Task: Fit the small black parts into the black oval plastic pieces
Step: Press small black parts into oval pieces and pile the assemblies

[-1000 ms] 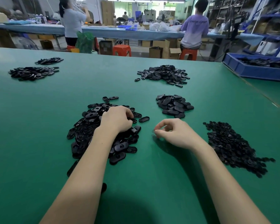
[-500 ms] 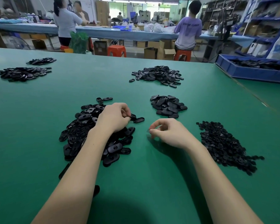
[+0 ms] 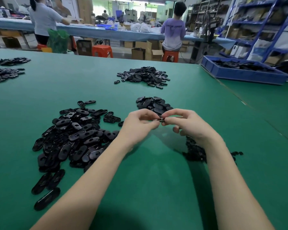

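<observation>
1. Head view: my left hand (image 3: pixel 140 125) and my right hand (image 3: pixel 188 124) meet just right of the frame's centre, raised over the green table (image 3: pixel 156 180). Fingers of both curl in and pinch one black oval piece (image 3: pixel 159 120) between them, each at one end.
2. I cannot tell whether a small part sits in that piece; it is too small and partly hidden by my fingertips.
3. The big heap of oval pieces (image 3: pixel 73 138) lies left of centre, beside my left forearm.
4. The pile of small black parts (image 3: pixel 194 151) lies at right of centre, mostly hidden under my right wrist.
5. A smaller heap (image 3: pixel 154 104) sits just above my hands; another heap (image 3: pixel 143 76) lies higher up.
6. A blue tray (image 3: pixel 243 74) with dark parts stands at the upper right.
</observation>
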A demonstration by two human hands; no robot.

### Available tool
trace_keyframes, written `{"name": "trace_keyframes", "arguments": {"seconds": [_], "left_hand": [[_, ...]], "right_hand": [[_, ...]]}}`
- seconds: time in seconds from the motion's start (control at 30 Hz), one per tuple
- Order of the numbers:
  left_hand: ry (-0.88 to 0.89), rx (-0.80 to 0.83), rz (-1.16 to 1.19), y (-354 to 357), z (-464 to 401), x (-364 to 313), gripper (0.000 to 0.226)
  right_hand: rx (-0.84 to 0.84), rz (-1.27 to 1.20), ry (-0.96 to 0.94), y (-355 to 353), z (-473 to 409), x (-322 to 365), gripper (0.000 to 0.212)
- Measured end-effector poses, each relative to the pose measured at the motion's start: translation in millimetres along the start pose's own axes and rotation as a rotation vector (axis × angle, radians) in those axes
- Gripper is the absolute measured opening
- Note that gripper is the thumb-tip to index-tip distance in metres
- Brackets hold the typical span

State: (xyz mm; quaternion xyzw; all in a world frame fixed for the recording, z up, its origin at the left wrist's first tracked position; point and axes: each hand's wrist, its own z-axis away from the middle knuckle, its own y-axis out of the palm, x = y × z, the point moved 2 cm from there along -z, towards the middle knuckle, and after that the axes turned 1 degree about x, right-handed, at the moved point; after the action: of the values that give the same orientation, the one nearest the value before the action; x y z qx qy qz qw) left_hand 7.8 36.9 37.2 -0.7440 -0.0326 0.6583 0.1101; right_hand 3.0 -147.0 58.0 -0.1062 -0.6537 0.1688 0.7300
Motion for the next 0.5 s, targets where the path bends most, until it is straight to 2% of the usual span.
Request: {"name": "trace_keyframes", "arguments": {"seconds": [0.07, 0.2, 0.33, 0.5], "left_hand": [[-0.021, -0.01, 0.057, 8.8, 2.8, 3.0, 0.019], [-0.045, -0.024, 0.088, 15.6, 6.4, 8.7, 0.025], [-0.036, -0.012, 0.066, 17.0, 6.7, 11.5, 0.026], [-0.011, -0.009, 0.04, 17.2, 7.1, 12.1, 0.028]], "right_hand": [[-0.05, 0.085, 0.026, -11.1, 2.0, -3.2, 0.01], [-0.302, 0.403, 0.118, -32.5, 4.0, -13.5, 0.009], [-0.301, 0.688, 0.305, -38.2, 11.4, -16.5, 0.009], [-0.328, 0.765, 0.386, -33.7, 11.6, -13.9, 0.015]]}}
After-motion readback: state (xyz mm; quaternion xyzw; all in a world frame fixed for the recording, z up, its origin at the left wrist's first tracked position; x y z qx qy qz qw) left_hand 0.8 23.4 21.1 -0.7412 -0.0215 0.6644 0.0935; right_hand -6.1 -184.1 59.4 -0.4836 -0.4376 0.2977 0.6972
